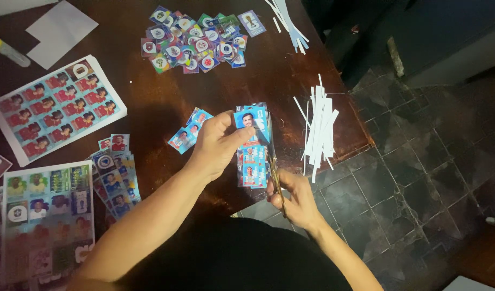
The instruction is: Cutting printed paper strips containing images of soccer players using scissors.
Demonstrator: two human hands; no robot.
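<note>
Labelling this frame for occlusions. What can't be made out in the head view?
- Scissors: handles hidden inside the right hand; blades mostly behind the sticker strip.
- Strip's upper part: partly covered by left hand fingers.
- Sheets at lower left: cut off by the frame edge, blurred.
- Pile of cut stickers: pictures too small to tell.
- Pen: cut off at the left edge.

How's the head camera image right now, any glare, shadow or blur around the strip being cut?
Head view: dim, warm light; left hand and sticker strip sharp enough; scissors in the right hand dark and slightly soft; lower-left sticker sheet washed by glare; the hand shadows the table.
</note>
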